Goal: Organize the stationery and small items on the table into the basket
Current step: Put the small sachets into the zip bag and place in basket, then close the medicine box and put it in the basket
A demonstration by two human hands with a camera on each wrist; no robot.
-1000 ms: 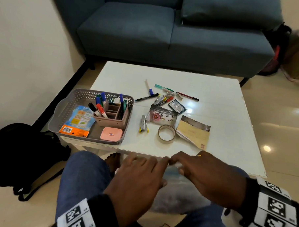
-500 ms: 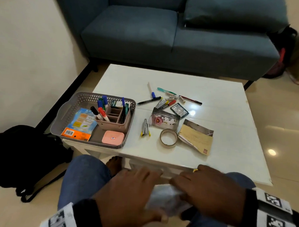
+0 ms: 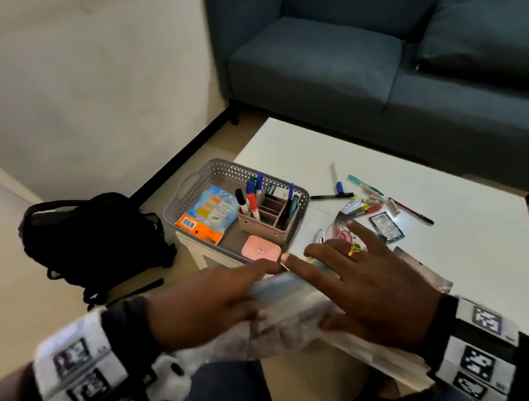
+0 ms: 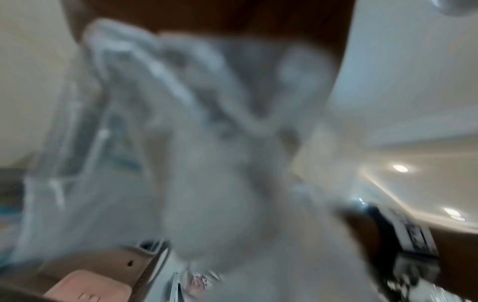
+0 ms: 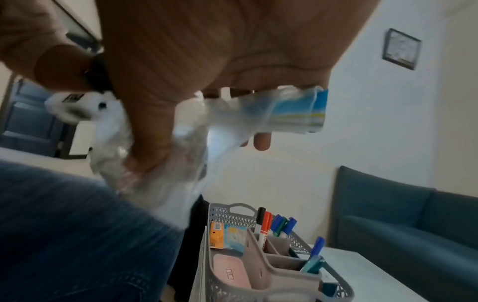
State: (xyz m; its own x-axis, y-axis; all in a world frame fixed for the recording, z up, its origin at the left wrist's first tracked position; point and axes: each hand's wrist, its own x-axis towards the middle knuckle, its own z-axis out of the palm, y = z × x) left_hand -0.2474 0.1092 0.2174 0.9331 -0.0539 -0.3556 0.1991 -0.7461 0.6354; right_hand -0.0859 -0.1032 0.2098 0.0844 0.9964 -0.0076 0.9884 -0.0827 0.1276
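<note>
White table point(image 3: 438, 226) before a blue sofa point(image 3: 384, 69): both hands hold a clear plastic bag point(image 3: 291, 319) over the near edge. Left hand point(image 3: 210, 307) grips its crumpled end, forefinger extended; right hand point(image 3: 371, 293) pinches it with the thumb beneath, fingers spread above. Basket point(image 3: 197, 182) sits just beyond the left hand, pens point(image 3: 366, 204) lie scattered beyond the right.
</note>
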